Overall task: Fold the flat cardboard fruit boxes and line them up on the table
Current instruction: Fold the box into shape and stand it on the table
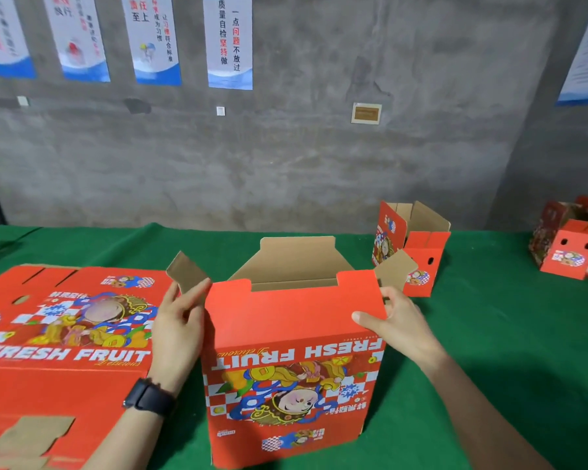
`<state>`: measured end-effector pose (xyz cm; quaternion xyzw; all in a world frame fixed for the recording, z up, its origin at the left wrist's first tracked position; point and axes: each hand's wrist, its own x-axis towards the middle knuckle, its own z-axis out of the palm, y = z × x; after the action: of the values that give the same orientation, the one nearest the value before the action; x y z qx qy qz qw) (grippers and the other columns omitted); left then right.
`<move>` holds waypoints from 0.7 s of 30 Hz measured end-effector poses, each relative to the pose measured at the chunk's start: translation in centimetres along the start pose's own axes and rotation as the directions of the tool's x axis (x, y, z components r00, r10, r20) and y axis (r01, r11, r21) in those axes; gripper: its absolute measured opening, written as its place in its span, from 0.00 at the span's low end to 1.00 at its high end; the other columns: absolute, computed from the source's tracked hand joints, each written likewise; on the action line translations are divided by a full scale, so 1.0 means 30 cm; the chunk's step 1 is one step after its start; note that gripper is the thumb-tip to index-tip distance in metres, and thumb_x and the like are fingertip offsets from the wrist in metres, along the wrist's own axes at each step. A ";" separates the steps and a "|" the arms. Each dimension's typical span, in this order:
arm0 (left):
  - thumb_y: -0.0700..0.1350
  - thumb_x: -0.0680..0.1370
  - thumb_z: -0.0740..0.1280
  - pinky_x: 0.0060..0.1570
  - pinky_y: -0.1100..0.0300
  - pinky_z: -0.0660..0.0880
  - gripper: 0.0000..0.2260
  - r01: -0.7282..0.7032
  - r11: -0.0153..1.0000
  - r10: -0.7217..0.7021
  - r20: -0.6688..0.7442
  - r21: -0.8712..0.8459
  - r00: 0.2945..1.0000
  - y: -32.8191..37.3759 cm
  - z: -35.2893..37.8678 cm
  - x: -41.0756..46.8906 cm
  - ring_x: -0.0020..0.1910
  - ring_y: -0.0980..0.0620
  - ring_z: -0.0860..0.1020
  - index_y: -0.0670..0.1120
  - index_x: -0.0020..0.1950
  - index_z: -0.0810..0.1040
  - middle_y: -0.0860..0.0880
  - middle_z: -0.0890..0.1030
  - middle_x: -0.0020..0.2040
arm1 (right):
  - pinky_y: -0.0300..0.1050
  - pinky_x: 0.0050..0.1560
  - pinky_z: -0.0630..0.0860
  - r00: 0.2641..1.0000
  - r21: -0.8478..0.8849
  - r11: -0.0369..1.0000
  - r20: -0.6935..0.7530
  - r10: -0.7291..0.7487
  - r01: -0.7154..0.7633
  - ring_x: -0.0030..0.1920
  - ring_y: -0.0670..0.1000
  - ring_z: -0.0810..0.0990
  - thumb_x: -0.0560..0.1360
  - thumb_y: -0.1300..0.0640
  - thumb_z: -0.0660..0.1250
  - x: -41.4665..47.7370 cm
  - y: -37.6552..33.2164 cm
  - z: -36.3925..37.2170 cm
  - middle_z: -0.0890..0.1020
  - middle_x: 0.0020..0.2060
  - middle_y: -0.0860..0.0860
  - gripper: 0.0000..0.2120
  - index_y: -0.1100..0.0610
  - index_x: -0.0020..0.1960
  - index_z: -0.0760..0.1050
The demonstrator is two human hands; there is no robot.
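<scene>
A red printed cardboard fruit box, half erected and standing with its "FRESH FRUIT" print upside down, sits on the green cloth-covered table close to the near edge, about midway along it. Its plain brown flaps stand open at the top. The left hand, with a black watch on the wrist, lies against the box's left side, fingers straight and pressed along the brown side flap. The right hand pinches the upper right corner of the red near panel, with the thumb on the front face and the fingers curled behind it.

A stack of flat red printed cardboard boxes lies at the near left corner, just beside the left hand. One folded red box with open brown flaps stands towards the far edge, right of the middle. A group of further folded red boxes stands at the right edge, well apart from it.
</scene>
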<state>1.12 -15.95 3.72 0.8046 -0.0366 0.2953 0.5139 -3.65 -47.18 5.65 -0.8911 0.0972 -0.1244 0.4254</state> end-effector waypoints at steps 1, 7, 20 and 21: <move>0.35 0.79 0.61 0.61 0.64 0.65 0.17 0.041 0.999 -0.042 0.089 0.003 0.995 -0.003 0.001 -0.005 0.66 0.53 0.70 0.45 0.67 0.75 0.45 0.74 0.68 | 0.53 0.53 0.79 1.000 -0.002 1.000 -0.003 0.009 -0.009 0.46 0.44 0.82 0.69 0.46 0.75 -0.004 -0.001 0.002 0.82 0.47 0.41 0.19 0.46 0.54 0.70; 0.43 0.80 0.63 0.66 0.55 0.65 0.23 0.134 0.983 -0.156 0.182 0.129 0.971 0.031 0.017 -0.029 0.68 0.45 0.70 0.45 0.75 0.64 0.43 0.71 0.70 | 0.52 0.62 0.74 0.999 -0.037 0.999 -0.034 -0.015 0.014 0.55 0.46 0.79 0.72 0.44 0.70 -0.035 -0.018 -0.009 0.78 0.61 0.42 0.36 0.42 0.75 0.56; 0.34 0.72 0.71 0.68 0.51 0.65 0.32 -0.046 0.960 -0.021 0.236 0.277 0.971 0.080 0.060 -0.006 0.69 0.41 0.69 0.42 0.74 0.65 0.41 0.68 0.72 | 0.50 0.60 0.70 0.992 -0.359 0.932 -0.090 -0.087 0.049 0.63 0.55 0.75 0.79 0.44 0.61 -0.149 0.011 -0.011 0.61 0.75 0.46 0.28 0.42 0.76 0.57; 0.34 0.71 0.71 0.69 0.51 0.64 0.32 -0.054 0.958 -0.015 0.238 0.280 0.971 0.082 0.062 -0.009 0.70 0.41 0.68 0.42 0.74 0.65 0.41 0.67 0.73 | 0.50 0.62 0.69 0.991 -0.404 0.912 -0.075 -0.115 0.075 0.63 0.54 0.75 0.79 0.44 0.61 -0.144 0.011 -0.015 0.52 0.77 0.42 0.24 0.42 0.74 0.62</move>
<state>0.82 -18.74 5.02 0.8992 -0.0630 0.2042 0.3817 -7.92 -46.52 5.06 -0.9558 0.0979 -0.1657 0.2224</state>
